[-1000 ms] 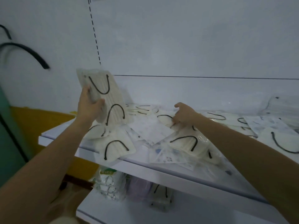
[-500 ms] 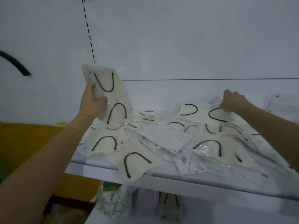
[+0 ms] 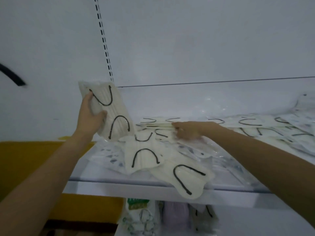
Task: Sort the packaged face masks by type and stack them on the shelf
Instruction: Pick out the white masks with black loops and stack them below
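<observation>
right hand (image 3: 186,132) moved left, pinching a flat mask pack (image 3: 158,125).

Single wide-angle head cam sitting close, facing forward and slightly down onto shelf (image 3: 153,191); back wall (image 3: 204,40) filling upper half, lower shelf (image 3: 255,223) showing along bottom edge.

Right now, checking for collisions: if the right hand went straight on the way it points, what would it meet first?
Probably the cream mask stack gripped in the raised left hand: the right hand, pinching a flat pack, points left toward it. Depth is unclear.
</observation>
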Motion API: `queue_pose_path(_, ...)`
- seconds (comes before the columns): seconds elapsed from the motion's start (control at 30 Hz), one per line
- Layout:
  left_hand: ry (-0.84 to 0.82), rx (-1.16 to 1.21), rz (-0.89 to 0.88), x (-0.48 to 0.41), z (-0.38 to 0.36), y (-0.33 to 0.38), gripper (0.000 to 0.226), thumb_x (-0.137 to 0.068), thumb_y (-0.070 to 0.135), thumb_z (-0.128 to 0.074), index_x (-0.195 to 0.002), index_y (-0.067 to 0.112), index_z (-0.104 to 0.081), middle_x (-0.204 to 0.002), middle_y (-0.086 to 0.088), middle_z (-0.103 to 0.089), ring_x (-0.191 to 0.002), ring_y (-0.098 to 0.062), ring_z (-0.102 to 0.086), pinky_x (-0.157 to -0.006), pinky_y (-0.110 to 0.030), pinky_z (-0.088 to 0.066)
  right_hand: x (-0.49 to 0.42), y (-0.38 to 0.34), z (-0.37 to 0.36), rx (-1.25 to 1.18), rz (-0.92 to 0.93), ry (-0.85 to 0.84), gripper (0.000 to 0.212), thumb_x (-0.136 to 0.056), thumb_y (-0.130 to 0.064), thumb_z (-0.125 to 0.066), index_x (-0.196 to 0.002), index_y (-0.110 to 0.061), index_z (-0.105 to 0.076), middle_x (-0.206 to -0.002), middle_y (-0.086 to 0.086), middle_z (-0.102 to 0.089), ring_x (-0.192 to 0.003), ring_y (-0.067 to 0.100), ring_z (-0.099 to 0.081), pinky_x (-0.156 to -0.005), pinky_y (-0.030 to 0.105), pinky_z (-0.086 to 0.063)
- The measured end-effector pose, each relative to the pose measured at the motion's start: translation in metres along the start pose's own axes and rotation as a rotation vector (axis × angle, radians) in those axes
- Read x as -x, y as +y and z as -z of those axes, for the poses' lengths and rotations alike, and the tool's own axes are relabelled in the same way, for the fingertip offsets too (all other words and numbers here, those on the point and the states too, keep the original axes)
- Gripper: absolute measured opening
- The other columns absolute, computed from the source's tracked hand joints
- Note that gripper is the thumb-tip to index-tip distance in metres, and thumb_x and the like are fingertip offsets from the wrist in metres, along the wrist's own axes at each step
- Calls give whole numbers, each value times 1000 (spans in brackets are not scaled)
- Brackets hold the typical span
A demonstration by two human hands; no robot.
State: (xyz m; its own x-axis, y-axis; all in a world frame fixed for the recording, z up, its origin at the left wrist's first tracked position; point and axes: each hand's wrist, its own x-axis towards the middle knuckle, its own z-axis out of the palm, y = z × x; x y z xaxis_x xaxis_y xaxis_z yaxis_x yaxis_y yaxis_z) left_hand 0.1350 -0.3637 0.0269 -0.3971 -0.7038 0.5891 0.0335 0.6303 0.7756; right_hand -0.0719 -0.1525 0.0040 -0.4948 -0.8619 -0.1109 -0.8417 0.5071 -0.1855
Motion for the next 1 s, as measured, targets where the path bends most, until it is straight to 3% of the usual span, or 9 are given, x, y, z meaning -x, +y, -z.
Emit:
queue_pose_path(0.1, -60, 52, -2, 1, -18, 8, 67, -85, -6, -58, -143, 14, -31, -143, -4, -38, -126, -15, -40, -100, -23, -34, 20, 22, 6, -109, -39, 77, 53, -100, -21, -36, -149, -19, -17, -151, 2, -32, -136, 21, -34, -107, 24, -23)
queue_pose_path(0.27, -225, 137, -57, 14, -76, 48, 66, -86, -4, -57, -143, 14, -29, -134, 2, -39, -119, -10, -40, -92, -13, -34, 74, 69, 23, -398, -88, 310, 46, -99, -21, -42, -143, -22, -31, -138, 1, -46, -125, 19, -47, -95, 25, -38)
queue_pose_path(0.4, -367, 211, -138, 36, -127, 86, 63, -85, -3, -59, -141, 14, -36, -134, 4, -42, -119, -8, -43, -99, -19, -37, 138, 122, 24, -414, -204, 478, 41, -97, -16, -44, -138, -21, -38, -129, 3, -52, -117, 19, -52, -90, 29, -44)
queue_pose_path(0.53, -503, 209, -188, 65, -176, 130, 53, -88, 2, -58, -137, 17, -45, -137, 5, -44, -123, -11, -46, -97, -18, -39, 205, 166, 17, -331, -308, 558, 40, -97, -14, -45, -136, -17, -41, -127, 5, -55, -116, 18, -52, -92, 24, -39)
queue_pose_path(0.6, -555, 207, -189, 85, -205, 157, 49, -89, 4, -57, -135, 18, -48, -139, 2, -45, -122, -18, -49, -97, -22, -41, 242, 192, 17, -273, -381, 554, 39, -97, -17, -45, -136, -18, -42, -129, 4, -55, -120, 20, -50, -96, 25, -36)
queue_pose_path(0.67, -606, 207, -191, 112, -237, 184, 49, -90, 4, -56, -136, 18, -46, -141, 0, -44, -123, -15, -47, -91, -13, -38, 282, 222, 17, -192, -491, 494, 40, -97, -21, -45, -137, -19, -42, -136, 5, -49, -124, 22, -47, -101, 27, -34)
queue_pose_path(0.77, -670, 214, -177, 156, -284, 219, 50, -90, 3, -54, -138, 15, -44, -142, -2, -43, -129, -15, -42, -98, -16, -34, 331, 262, 9, -74, -637, 268, 43, -99, -31, -37, -140, -20, -37, -147, 5, -38, -130, 24, -40, -105, 30, -28)
queue_pose_path(0.83, -688, 214, -157, 184, -310, 236, 50, -91, 3, -54, -138, 15, -43, -143, -3, -42, -129, -16, -41, -102, -19, -33, 348, 279, -3, -55, -602, 161, 39, -100, -33, -31, -134, -16, -42, -142, 10, -43, -124, 27, -44, -100, 32, -32)
queue_pose_path(1.0, -606, 189, -77, 224, -347, 258, 49, -90, 3, -55, -137, 14, -45, -142, -6, -43, -130, -21, -42, -110, -31, -33, 347, 279, -15, -65, -368, 189, 23, -99, -29, -32, -101, -13, -49, -113, 13, -57, -106, 30, -51, -84, 36, -38)
